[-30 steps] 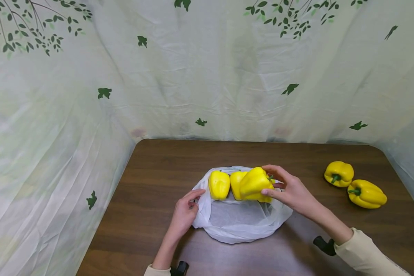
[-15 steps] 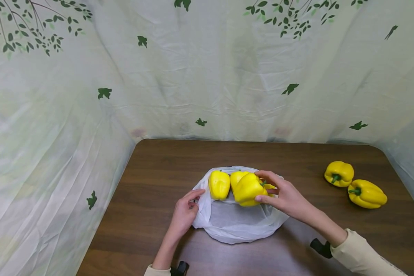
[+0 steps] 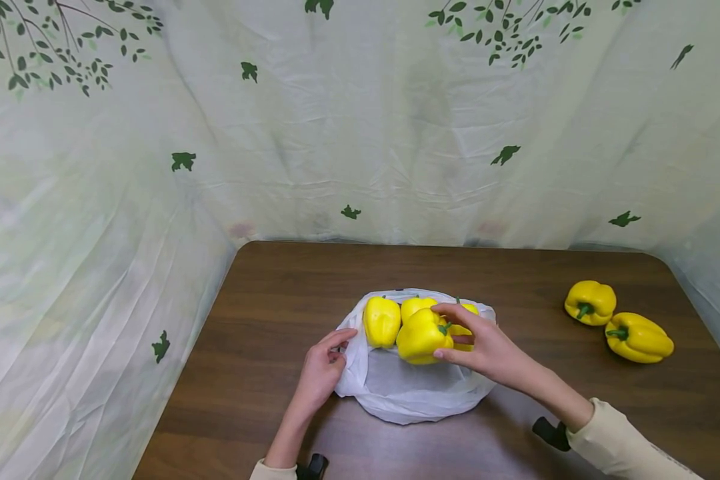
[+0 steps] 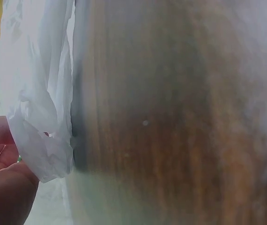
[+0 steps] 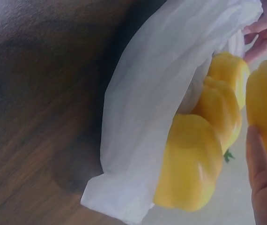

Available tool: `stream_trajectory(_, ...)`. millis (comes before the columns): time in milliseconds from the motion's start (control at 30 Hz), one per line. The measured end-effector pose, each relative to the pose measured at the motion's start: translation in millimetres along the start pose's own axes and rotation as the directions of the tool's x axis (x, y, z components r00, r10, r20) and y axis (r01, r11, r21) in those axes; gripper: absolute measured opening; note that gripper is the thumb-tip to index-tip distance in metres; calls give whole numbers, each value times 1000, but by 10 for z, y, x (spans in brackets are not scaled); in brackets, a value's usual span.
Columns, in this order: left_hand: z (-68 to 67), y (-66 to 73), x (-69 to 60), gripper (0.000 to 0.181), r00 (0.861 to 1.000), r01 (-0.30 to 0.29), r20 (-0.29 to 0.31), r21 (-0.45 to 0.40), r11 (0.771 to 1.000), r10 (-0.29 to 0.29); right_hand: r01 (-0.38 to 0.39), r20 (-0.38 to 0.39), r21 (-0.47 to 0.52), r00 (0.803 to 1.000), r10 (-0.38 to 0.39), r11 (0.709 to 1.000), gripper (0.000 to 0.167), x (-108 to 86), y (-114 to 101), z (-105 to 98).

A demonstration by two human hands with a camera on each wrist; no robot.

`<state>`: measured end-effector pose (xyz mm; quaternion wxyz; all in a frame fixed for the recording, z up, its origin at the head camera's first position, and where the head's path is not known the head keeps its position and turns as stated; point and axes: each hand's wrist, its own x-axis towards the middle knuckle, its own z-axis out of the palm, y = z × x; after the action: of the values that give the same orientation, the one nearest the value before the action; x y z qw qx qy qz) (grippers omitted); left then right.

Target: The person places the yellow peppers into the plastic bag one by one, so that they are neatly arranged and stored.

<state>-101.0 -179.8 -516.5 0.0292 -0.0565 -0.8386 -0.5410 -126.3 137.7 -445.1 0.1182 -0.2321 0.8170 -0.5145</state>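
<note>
The held yellow pepper (image 3: 421,339) is over the white bag (image 3: 411,412), in front of the peppers lying in the bag's mouth; the right wrist view shows it raised above them. Its green stem points right, toward the right hand (image 3: 489,343). That grip is parted only as far as the pepper's width, the fingers on its far side and the thumb on its near side, a pinch at the stem end.

Behind it sit three more: the left pepper (image 3: 381,323), the middle pepper (image 3: 418,307) and the right pepper (image 5: 189,161), the last partly covered by the right hand in the head view. The left hand (image 3: 322,373) holds the bag's left edge with bent fingers, its grip nearly closed on thin plastic; how firmly, I cannot tell.

The pinch takes only one end of a smooth, rounded pepper, so it could swing or slip out, drop and knock its neighbours. The bag wall looks soft; a nudge from the right wrist or a lost hold at the left could fold the rim inward. Peppers heaped near the far rim might also roll over it.

Farther right on the brown surface (image 3: 288,287) lie a far pepper (image 3: 591,303) and a near pepper (image 3: 639,338), close together and well apart from the bag. A leaf-printed curtain (image 3: 396,133) hangs beyond.
</note>
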Motion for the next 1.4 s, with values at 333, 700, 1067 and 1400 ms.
stream_trajectory(333, -7, 2, 0, 48, 1000, 8, 6, 4, 1000, -8, -17, 62, 7, 998, 17, 1000, 66, 23, -35, 114)
stream_trajectory(700, -4, 11, -4, 47, 999, 34, 14, 19, 999, -34, 15, 104, -22, 994, -12, 1000, 65, 49, -71, 226)
stream_trajectory(1067, -6, 39, 0, 46, 999, 47, 14, 25, 999, -47, 89, 190, -98, 979, -69, 991, 67, 96, -56, 277)
stream_trajectory(1400, -8, 62, -10, 47, 998, 60, 14, 43, 997, -61, 91, 250, -118, 967, -60, 989, 68, 126, -54, 335)
